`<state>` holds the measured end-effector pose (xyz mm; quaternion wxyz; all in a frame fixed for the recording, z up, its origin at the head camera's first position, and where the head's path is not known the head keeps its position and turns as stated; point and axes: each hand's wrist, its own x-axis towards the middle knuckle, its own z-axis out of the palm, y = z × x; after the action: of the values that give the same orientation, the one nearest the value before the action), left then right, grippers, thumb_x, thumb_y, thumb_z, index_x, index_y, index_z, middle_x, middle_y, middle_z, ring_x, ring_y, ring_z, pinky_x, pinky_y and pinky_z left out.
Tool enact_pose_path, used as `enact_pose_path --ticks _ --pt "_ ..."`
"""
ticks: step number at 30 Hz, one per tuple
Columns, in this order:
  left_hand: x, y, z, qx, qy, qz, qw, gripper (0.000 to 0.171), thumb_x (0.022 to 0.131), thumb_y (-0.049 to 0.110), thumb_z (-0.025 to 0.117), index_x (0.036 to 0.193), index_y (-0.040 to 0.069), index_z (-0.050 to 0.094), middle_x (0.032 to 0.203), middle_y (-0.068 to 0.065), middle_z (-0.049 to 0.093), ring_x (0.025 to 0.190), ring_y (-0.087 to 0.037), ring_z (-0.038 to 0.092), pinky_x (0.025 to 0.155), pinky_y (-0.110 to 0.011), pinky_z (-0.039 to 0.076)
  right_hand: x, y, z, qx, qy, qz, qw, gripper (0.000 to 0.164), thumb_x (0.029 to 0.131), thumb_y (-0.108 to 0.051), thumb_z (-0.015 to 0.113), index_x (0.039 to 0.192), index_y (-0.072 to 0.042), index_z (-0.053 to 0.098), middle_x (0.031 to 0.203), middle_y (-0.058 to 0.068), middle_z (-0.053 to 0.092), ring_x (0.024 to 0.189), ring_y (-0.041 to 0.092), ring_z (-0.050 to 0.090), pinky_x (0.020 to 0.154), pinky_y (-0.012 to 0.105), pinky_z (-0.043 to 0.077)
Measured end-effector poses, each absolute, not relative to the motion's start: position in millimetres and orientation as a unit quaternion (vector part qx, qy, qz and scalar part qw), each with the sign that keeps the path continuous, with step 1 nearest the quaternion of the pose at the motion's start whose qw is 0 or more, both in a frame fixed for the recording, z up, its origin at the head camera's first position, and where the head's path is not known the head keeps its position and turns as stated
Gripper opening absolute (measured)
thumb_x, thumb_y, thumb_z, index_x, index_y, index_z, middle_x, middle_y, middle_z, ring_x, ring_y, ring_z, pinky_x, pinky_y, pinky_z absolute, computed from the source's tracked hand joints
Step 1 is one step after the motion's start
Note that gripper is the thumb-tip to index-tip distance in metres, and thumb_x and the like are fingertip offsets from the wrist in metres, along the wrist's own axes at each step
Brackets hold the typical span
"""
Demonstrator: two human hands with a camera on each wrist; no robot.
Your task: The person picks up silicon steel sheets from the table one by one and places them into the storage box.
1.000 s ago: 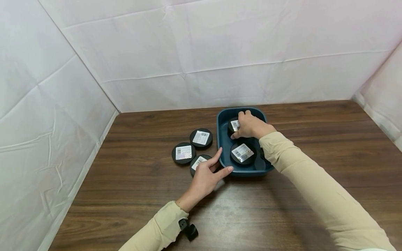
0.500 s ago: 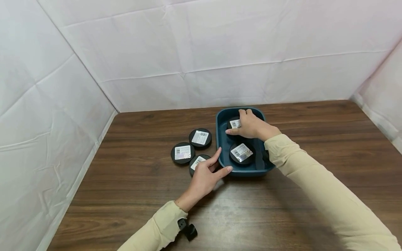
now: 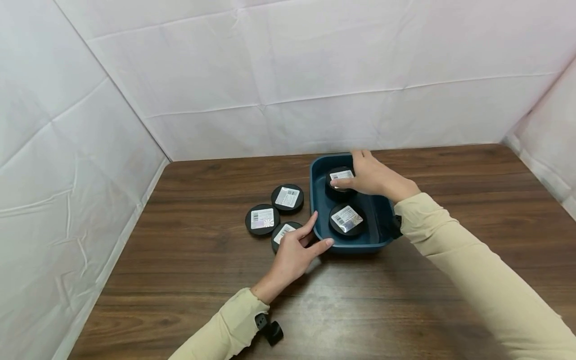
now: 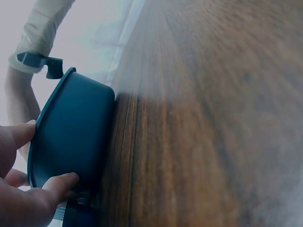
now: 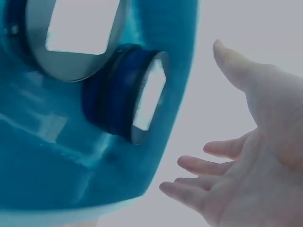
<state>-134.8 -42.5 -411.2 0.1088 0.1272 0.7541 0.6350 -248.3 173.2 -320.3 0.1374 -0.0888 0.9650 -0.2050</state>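
Note:
My left hand (image 3: 292,255) rests its spread thumb and fingertips against the near left corner of a teal plastic bin (image 3: 317,210); the left wrist view shows those fingers (image 4: 61,184) on its outer wall. My right hand (image 3: 378,175) is over the bin's far right part, and its fingers (image 5: 194,163) are spread with nothing between them in the right wrist view. Inside the bin lie two round black containers with white barcode labels, a far one (image 3: 341,176) partly behind the right thumb and a near one (image 3: 346,220).
Left of the bin, three more such containers lie label up on the wooden table (image 3: 202,280): a back one (image 3: 287,198), a left one (image 3: 262,220) and a front one (image 3: 283,232) partly behind the left hand. White cloth walls (image 3: 315,75) enclose the table.
My right hand has let go of the far container and moved right and slightly up, so more of that container shows. The left hand and the bin have stayed in place.

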Motion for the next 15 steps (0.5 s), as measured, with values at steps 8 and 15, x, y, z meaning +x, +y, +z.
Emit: enact_pose_path --ticks 8,15 --pt "-134 -43 -411 0.120 0.756 0.633 0.115 0.071 0.094 0.023 0.073 0.155 0.013 0.038 0.158 -0.016 0.039 0.138 -0.025 0.050 0.100 -0.027 0.053 -229 176 -307 -0.083 0.968 -0.209 0.110 0.098 0.096 -0.051 0.062 0.159 0.004 0.011 0.161 0.034 0.014 0.147 0.050 0.024 0.115 0.066 0.031" --pt "-134 -42 -410 0.118 0.757 0.632 0.118 0.071 0.094 0.023 0.073 0.155 0.013 0.038 0.158 -0.015 0.038 0.139 -0.025 0.049 0.102 -0.029 0.052 -210 179 -304 -0.102 0.964 -0.231 0.082 0.096 0.095 -0.049 0.065 0.158 0.003 0.014 0.162 0.032 0.016 0.147 0.047 0.027 0.116 0.065 0.032"
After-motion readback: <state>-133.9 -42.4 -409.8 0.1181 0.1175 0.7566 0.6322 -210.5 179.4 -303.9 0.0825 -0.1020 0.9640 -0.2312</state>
